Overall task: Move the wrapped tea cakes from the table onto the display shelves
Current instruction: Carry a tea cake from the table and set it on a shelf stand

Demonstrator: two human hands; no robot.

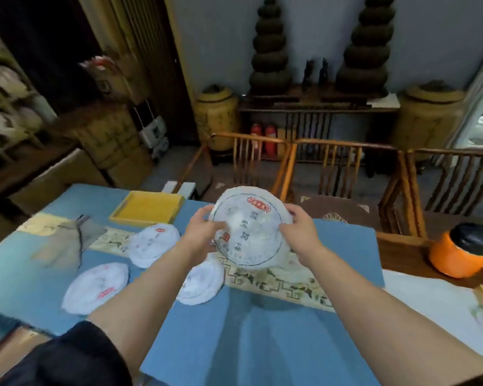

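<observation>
White wrapped tea cake (251, 227) held aloft

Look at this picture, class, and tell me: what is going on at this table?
A person holds one wrapped tea cake up above the blue table, the left hand and right hand gripping opposite edges. Three more wrapped cakes lie flat on the table to the left. The display shelves stand at far left, blurred, so the held cake has not been shelved yet.
</observation>
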